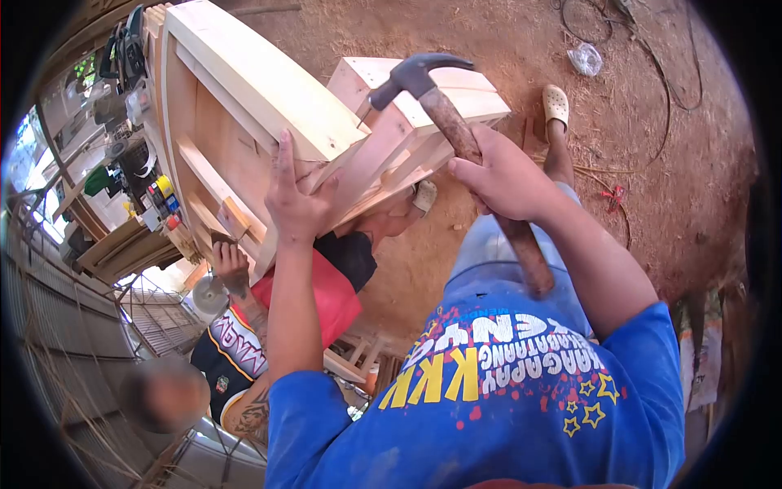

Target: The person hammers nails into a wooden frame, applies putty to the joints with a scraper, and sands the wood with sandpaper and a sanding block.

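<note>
My right hand [505, 174] is wrapped round the wooden handle of a claw hammer [415, 77], whose dark head is over the end of the timber. A thin nail [363, 119] stands up near the end of a pale wooden beam [261, 73], close to the hammer's face. My left hand [301, 198] lies against the side and corner of that beam with its fingers spread. The beam is part of a wooden frame, and a second boxed piece [468, 99] sits to its right.
A co-worker [228, 346] in a black vest and red shorts is at the lower left, one hand [230, 262] at the frame. Cables [669, 122] and a plastic bag [585, 59] lie on the dirt floor. Tools and shelves fill the left.
</note>
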`<state>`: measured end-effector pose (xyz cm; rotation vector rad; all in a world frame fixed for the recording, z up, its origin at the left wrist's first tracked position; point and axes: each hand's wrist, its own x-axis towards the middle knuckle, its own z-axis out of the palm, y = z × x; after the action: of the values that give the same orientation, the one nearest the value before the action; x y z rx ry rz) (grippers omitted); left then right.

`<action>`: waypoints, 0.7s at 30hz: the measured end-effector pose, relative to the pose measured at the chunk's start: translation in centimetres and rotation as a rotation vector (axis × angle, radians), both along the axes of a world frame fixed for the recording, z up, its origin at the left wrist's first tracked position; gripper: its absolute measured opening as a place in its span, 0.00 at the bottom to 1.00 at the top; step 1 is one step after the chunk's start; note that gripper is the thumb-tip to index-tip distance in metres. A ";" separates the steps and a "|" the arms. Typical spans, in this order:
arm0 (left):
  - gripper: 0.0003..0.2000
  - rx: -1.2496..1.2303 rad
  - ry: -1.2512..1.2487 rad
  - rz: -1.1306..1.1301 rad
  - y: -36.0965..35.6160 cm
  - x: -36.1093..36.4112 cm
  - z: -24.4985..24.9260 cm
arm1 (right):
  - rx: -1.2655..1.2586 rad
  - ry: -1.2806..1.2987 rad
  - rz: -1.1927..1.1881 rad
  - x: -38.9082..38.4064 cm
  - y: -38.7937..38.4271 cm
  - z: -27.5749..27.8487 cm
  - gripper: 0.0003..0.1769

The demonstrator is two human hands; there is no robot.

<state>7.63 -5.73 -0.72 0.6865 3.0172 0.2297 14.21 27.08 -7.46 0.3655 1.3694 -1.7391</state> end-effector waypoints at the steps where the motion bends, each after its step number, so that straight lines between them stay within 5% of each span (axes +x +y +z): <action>1: 0.53 0.001 -0.006 0.002 -0.2 0.0 -0.2 | 0.128 0.168 -0.124 0.5 0.2 -0.4 0.22; 2: 0.53 0.003 0.003 0.010 -0.3 -0.2 -0.5 | 0.256 0.353 -0.241 0.5 0.5 -0.9 0.21; 4: 0.52 0.012 0.034 -0.025 0.0 -0.3 -0.3 | 0.353 0.112 -0.548 -1.4 3.0 2.0 0.15; 6: 0.51 0.029 0.038 -0.040 0.5 -0.3 -0.1 | 0.344 0.166 -0.895 -2.2 6.1 0.8 0.18; 9: 0.51 0.042 0.028 -0.023 0.7 -0.2 0.2 | 0.414 0.197 -0.911 -1.1 3.8 -0.7 0.16; 10: 0.51 0.038 0.039 -0.029 0.6 -0.2 0.1 | 0.328 -0.007 -0.718 0.2 0.6 -0.2 0.18; 11: 0.51 0.043 0.004 0.010 0.6 0.2 0.3 | 0.545 0.564 -0.270 2.4 -2.0 -1.7 0.21; 12: 0.51 0.048 -0.031 0.048 0.7 0.6 0.4 | 0.339 0.448 -0.094 2.5 -2.7 -1.2 0.23; 14: 0.51 0.097 -0.165 0.211 0.8 0.7 0.3 | 0.317 0.285 -0.245 1.5 -1.0 0.0 0.23; 16: 0.51 0.095 -0.073 0.130 0.9 0.0 -0.1 | 0.451 0.112 -0.401 -1.0 2.9 1.7 0.24; 18: 0.51 0.074 -0.012 0.047 0.5 0.4 -0.1 | 0.466 0.169 -0.885 -2.3 6.4 1.3 0.23; 21: 0.51 0.059 0.059 -0.043 0.6 0.4 -0.1 | 0.428 0.199 -0.992 -1.0 5.1 -0.2 0.19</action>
<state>8.08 -5.15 -0.82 0.7758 3.0587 0.3033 13.23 32.14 -7.71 1.3121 1.8797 -2.2657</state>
